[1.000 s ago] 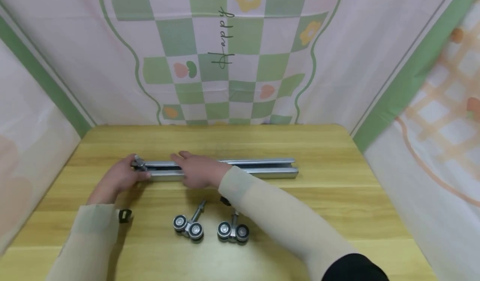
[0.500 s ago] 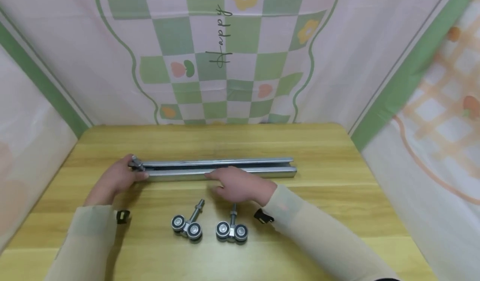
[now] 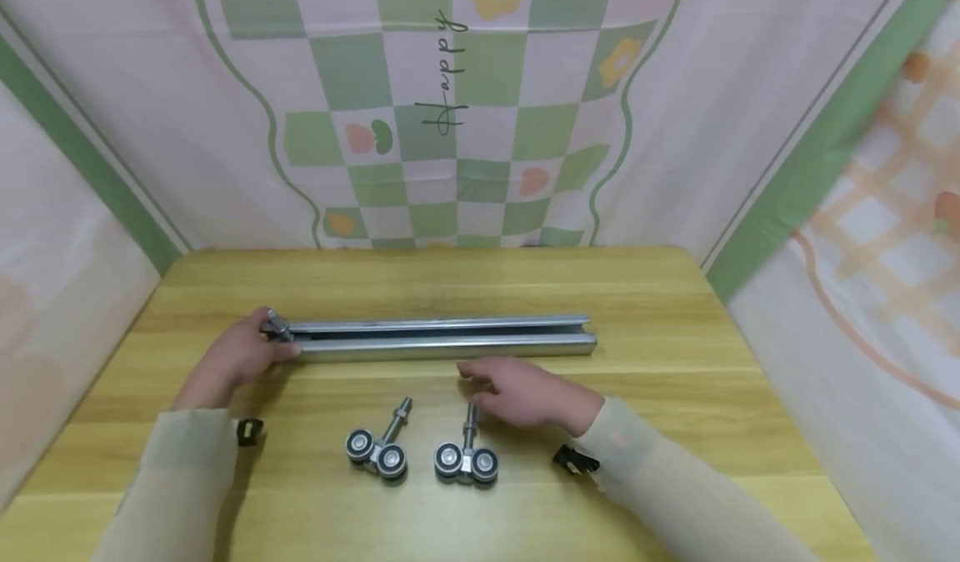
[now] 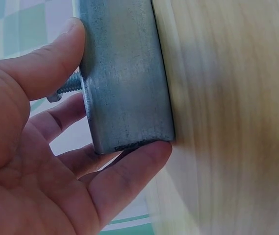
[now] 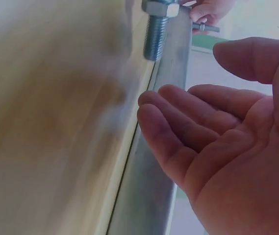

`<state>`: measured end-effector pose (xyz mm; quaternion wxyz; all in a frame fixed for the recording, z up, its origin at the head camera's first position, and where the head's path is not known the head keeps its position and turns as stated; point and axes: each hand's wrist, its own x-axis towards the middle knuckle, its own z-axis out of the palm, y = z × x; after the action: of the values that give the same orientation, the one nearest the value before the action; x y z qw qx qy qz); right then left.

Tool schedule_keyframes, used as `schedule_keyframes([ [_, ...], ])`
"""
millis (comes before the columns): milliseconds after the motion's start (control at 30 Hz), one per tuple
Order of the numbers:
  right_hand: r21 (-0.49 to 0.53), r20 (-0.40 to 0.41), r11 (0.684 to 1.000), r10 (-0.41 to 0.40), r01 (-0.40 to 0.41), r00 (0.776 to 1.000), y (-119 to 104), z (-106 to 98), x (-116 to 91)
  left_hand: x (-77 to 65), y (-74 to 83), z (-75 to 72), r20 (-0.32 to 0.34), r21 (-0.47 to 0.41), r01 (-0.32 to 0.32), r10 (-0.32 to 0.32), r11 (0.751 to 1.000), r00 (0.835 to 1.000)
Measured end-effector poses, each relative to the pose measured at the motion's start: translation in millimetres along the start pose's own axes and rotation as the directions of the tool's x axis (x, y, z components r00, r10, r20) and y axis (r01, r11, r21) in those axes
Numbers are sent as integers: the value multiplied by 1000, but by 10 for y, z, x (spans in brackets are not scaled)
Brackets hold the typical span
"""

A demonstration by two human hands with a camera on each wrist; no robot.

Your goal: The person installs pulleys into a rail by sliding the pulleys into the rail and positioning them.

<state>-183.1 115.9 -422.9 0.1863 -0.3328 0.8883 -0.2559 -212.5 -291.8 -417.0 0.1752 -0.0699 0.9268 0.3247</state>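
Observation:
A slotted metal rail [image 3: 450,348] lies lengthwise across the wooden table. My left hand [image 3: 234,352] holds its left end; in the left wrist view the thumb lies along the rail's edge and a finger touches the cut end. A threaded bolt [image 4: 71,83] sticks out of the slot beside that thumb. In front of the rail rest two twin-wheeled roller hangers, the left roller hanger [image 3: 391,461] and the right roller hanger [image 3: 448,459], with bolt stems pointing away. My right hand [image 3: 528,391] hovers beside the right stem [image 5: 155,41], fingers loosely bent and holding nothing.
The wooden table [image 3: 660,312] has its far edge against a patterned cloth backdrop [image 3: 480,178]. Cloth panels also hang at both sides. A black strap buckle [image 3: 576,460] hangs under the right wrist, another under the left.
My right hand has slid along the rail to the right, come off it, and moved nearer to the right roller hanger. The left hand has kept its hold on the rail's end.

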Motion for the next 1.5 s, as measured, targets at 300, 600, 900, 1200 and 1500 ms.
schedule_keyframes([
  [300,328,-37,930,190,-168,981,229,32,-112,2,-13,7,3,-13,-2,2,1000,1000],
  [600,712,61,667,252,-219,966,233,41,-204,-4,-7,1,4,-4,-4,4,1000,1000],
  [900,865,126,451,225,-218,966,212,76,-262,0,-5,-1,4,-12,5,-5,1000,1000],
  [1200,913,149,342,228,-223,962,202,128,-231,-13,-10,9,0,-5,-4,4,1000,1000],
  [1500,922,172,296,264,-249,949,166,138,-219,7,-23,12,-3,-4,1,-1,1000,1000],
])
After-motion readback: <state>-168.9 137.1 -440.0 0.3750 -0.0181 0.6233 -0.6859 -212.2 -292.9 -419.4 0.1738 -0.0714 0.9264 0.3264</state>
